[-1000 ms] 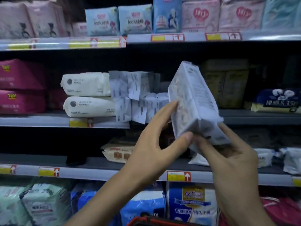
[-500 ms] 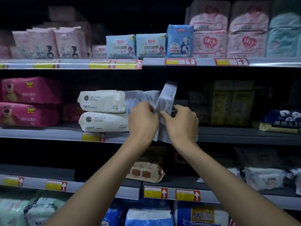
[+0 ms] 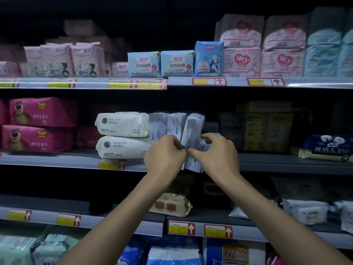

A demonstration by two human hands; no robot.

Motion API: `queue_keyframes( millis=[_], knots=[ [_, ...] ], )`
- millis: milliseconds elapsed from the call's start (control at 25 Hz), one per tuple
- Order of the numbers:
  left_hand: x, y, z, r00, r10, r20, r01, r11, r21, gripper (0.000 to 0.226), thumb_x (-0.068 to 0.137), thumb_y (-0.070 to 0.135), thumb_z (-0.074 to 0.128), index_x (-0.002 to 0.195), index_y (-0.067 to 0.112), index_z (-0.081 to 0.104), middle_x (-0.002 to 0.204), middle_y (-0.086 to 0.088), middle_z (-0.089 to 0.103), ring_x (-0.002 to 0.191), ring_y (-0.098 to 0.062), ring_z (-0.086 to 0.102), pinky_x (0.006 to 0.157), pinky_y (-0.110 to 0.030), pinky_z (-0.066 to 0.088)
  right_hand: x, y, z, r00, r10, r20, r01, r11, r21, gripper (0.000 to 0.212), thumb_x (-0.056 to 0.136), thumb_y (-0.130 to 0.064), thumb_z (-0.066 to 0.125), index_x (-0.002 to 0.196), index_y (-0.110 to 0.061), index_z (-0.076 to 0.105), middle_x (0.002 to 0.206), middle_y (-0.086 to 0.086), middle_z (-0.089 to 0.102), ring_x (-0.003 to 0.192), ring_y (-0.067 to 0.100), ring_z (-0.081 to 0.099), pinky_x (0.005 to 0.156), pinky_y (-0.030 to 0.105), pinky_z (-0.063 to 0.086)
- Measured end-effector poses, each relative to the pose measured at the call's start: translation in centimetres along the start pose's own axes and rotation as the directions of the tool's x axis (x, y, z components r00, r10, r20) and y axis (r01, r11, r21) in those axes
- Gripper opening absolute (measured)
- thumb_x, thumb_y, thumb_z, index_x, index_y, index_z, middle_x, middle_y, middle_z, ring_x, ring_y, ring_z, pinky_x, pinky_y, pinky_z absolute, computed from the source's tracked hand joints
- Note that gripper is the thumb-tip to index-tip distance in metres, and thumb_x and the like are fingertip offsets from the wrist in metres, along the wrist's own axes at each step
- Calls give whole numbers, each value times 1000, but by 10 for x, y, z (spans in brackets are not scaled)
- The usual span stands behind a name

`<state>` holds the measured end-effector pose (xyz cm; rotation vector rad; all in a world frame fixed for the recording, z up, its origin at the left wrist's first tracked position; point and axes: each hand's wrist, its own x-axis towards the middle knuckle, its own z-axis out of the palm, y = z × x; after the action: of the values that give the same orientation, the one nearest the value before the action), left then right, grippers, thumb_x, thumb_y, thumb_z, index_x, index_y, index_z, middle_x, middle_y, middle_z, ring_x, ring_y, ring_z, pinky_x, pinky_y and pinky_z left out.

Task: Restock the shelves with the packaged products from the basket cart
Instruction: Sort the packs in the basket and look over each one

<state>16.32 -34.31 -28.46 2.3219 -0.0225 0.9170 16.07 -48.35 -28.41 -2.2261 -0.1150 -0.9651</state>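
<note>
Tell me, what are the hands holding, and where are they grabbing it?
Both the left hand and the right hand pinch the lower end of a pale grey-white pack, standing upright on the middle shelf.

Two white wipe packs (image 3: 122, 136), two hands (image 3: 191, 155)

A shop aisle: tiered grey shelves (image 3: 286, 163) with yellow-and-red price tags (image 3: 181, 228) clipped along their front edges, packed with retail goods, pink sanitary-pad packs (image 3: 241, 62) at 1 o'clock and white wet-wipe packs (image 3: 122, 124) at 10.
</note>
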Motion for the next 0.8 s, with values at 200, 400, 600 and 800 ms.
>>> queue_keyframes(
  millis=[200, 400, 600, 800],
  knots=[
    [-16, 5, -13, 999, 29, 41, -32, 996, 79, 7, 87, 39, 69, 92, 33, 69, 85, 12, 71, 83, -14, 69, 73, -34, 58, -6, 0, -16, 999, 22, 36, -21, 999, -40, 62, 80, -45, 83, 136, -26, 63, 132, -3, 67, 126, 24, 59, 90, 40, 57],
    [-31, 10, -23, 993, 85, 87, -98, 982, 161, 15, 87, 44, 64, 82, 30, 65, 80, 11, 69, 81, -15, 65, 66, -31, 49, -17, 6, -41, 995, 4, 100, 5, 995, -96, 69, 81, -45, 81, 143, -30, 55, 136, 1, 60, 128, 26, 55, 95, 40, 53],
    [-52, 17, -37, 954, 226, 198, -260, 951, 166, 26, 92, 52, 59, 107, 35, 70, 101, 13, 70, 90, -10, 67, 70, -31, 54, -30, 10, -74, 975, 3, 222, 51, 970, -238, 81, 80, -52, 77, 151, -29, 43, 142, 6, 51, 132, 30, 49, 103, 44, 48],
    [-70, 26, -44, 900, 307, 309, -384, 894, 230, 60, 90, 68, 53, 144, 40, 49, 137, 11, 58, 119, -14, 61, 88, -37, 53, -44, 24, -98, 930, 89, 356, 56, 924, -377, 115, 73, -72, 74, 162, -32, 13, 165, 10, 18, 155, 35, 13, 122, 52, 27]
  ],
)
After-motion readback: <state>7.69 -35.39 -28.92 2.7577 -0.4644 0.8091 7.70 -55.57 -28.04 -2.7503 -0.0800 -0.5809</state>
